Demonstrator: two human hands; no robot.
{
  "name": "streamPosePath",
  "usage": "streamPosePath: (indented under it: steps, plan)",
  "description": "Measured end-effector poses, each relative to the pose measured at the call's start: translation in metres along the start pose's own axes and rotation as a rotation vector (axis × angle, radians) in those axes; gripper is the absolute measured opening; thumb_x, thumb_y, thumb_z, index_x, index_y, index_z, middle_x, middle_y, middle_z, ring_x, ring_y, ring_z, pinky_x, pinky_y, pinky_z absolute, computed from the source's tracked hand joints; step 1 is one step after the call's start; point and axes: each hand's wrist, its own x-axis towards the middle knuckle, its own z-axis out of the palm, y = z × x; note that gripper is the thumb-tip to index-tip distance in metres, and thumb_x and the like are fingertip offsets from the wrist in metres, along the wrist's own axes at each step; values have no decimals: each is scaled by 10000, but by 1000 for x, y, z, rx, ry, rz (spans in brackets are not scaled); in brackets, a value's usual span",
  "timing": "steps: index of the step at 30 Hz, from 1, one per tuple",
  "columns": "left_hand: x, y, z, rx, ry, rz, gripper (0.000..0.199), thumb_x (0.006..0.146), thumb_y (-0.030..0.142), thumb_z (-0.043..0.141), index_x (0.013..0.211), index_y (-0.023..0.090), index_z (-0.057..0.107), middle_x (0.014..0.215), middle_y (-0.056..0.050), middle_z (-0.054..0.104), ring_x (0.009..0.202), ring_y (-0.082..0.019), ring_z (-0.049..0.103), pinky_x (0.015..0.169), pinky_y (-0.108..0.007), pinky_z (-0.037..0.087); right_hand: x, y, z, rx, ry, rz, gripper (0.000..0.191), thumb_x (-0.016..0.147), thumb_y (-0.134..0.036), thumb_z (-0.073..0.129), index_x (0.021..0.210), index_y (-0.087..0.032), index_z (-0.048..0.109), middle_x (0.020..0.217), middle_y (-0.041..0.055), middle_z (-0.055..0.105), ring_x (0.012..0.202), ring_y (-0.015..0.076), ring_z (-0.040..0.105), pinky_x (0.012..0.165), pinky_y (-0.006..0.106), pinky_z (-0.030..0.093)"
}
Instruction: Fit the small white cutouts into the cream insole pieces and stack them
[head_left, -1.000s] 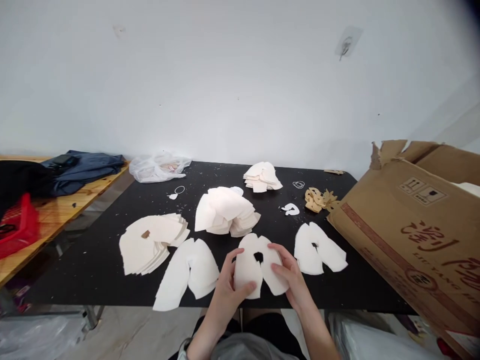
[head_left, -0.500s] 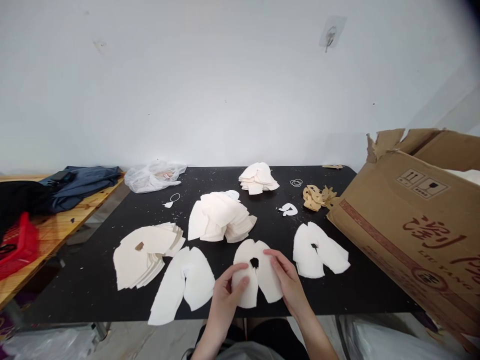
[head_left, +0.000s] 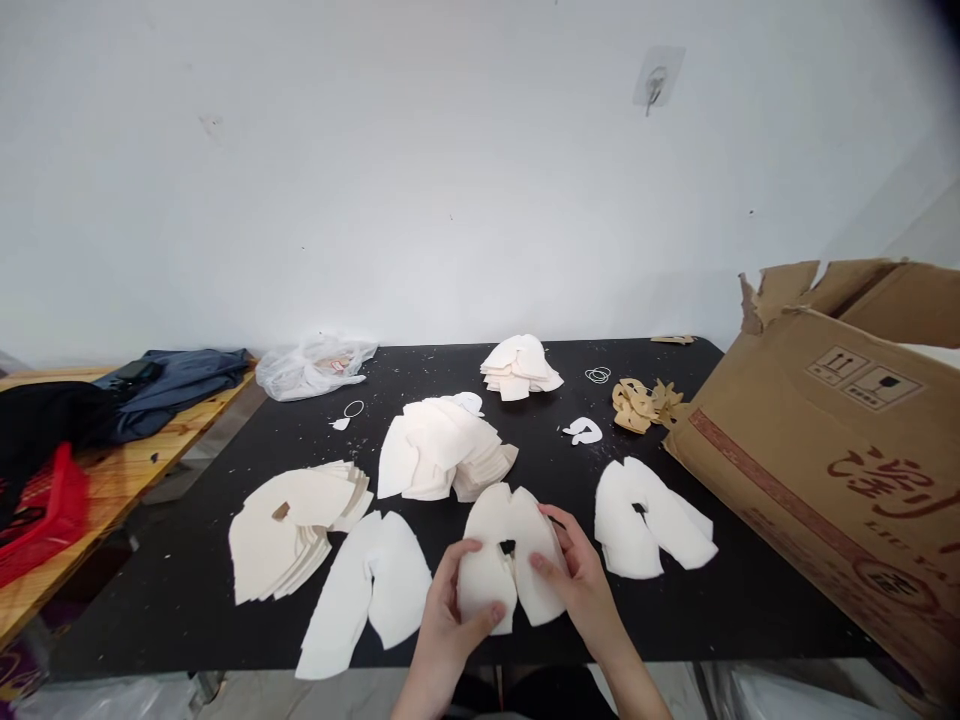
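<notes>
Left-hand fingers (head_left: 465,550) and right-hand fingers (head_left: 551,562) clench a white cutout (head_left: 491,535) from both sides, bending it slightly at the lower middle of the frame. A flat cutout (head_left: 367,590) lies just left, a second cutout (head_left: 652,520) just right, and a stack (head_left: 442,450) sits beyond, all on the black table (head_left: 172,620).

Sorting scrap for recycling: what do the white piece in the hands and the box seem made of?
The white piece looks like a matt sheet, perhaps non-woven fabric or thick paper; it curves between the left hand and right hand. The box looks like matt brown cardboard, with torn flaps and printing.
</notes>
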Motion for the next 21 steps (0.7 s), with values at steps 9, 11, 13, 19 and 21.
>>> streamPosePath:
  steps: [9,11,13,19,21]
  plan:
    - [-3,8,8,-75,95,-65,749,713,408,802,1348,245,440,1127,-96,684,1017,-274,665,813,-320,545,-1,-1,3,9,52,15,506,815,-434,725,1258,-255,559,1245,93,675,1096,277,657,809,337,556]
    - [-2,7,7,-74,87,-82,702,769,441,751,1362,242,432,1136,-109,679,1038,-293,661,848,-364,542,0,1,2,1,60,5,482,834,-437,704,1260,-263,563,1221,83,687,1033,259,678,787,326,552]
    - [-2,6,6,-5,66,-39,622,812,436,712,1349,244,463,1215,-127,645,1123,-317,627,933,-419,512,0,4,1,-9,89,-9,467,835,-441,700,1249,-265,578,1196,77,700,970,246,692,762,318,549]
    - [-29,24,18,466,-110,296,525,800,277,741,1312,288,622,1616,-87,237,1502,-386,101,1203,-565,113,-32,-6,11,-155,487,-136,599,796,-444,735,1334,-246,563,1201,90,705,1027,275,674,810,328,551]
    - [-39,29,22,408,-302,271,709,802,284,755,1454,314,480,1643,-68,172,1514,-378,49,1208,-570,95,-50,-16,24,-250,412,-187,570,807,-430,727,1338,-275,590,1324,76,645,1178,308,616,928,361,532]
